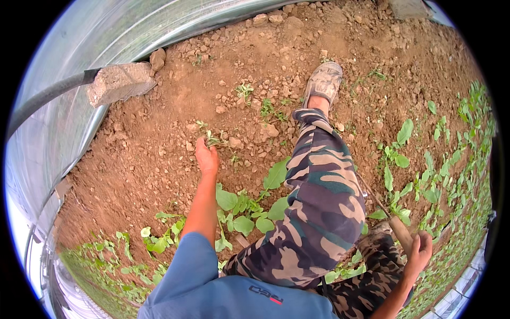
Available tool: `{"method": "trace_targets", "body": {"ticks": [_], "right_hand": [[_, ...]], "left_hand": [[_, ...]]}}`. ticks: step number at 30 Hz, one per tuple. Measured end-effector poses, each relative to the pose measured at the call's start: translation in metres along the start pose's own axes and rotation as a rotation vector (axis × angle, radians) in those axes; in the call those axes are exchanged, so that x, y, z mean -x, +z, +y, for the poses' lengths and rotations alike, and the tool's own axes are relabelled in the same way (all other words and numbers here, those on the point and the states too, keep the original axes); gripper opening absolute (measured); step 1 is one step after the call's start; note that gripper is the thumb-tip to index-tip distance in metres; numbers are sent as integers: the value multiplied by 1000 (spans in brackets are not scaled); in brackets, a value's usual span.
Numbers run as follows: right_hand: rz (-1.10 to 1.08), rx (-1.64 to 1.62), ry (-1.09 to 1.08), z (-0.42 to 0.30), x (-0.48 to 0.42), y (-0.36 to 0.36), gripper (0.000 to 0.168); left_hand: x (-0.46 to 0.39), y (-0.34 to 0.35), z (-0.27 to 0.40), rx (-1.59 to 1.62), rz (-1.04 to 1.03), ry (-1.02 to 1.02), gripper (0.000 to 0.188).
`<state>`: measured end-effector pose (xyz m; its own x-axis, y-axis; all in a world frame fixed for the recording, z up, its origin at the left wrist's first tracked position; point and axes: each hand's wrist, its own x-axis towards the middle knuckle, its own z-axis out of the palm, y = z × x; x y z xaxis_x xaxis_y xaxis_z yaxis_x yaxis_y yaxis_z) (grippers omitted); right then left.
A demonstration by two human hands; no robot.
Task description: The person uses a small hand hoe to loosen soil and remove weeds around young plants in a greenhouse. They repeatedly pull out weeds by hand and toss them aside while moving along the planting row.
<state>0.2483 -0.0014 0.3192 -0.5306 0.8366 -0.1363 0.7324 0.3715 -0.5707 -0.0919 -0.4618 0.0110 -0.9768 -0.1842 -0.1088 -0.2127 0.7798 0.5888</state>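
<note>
My left hand [206,158] reaches down over bare brown soil, its fingertips closed around a small green weed [215,140]. Its leaves poke out past the fingers, and I cannot tell whether the roots are still in the ground. Off to my right side, my right hand [420,248] grips the wooden handle [400,233] of a hand tool. A thin metal shaft [374,195] runs from the handle towards my bent leg, which hides the tool's working end.
My camouflage-trousered leg [322,191] stands between both hands, its shoe [324,81] planted on the soil. Broad-leaved seedlings [243,225] grow near my knee; denser greenery [450,187] lies right. More weeds [273,111] sprout ahead. A concrete block [119,83] rests beside plastic sheeting [79,44] and a curved pipe [51,93].
</note>
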Motion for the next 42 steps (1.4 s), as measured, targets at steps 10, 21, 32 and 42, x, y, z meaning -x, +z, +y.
{"method": "trace_targets", "body": {"ticks": [10,21,32,42], "right_hand": [[-1,10,37,9,1,-1,27],[-1,68,-27,5,4,0,26],[-5,-75,24,21,3,-5,20],[33,-9,-79,17,7,2,16]], "left_hand": [[10,-10,33,475,-410,-479,25],[78,22,25,569,-283,-851,64],[53,61,56,306,-42,-1037,59],[48,-3,43,843,-15,-939,59]]}}
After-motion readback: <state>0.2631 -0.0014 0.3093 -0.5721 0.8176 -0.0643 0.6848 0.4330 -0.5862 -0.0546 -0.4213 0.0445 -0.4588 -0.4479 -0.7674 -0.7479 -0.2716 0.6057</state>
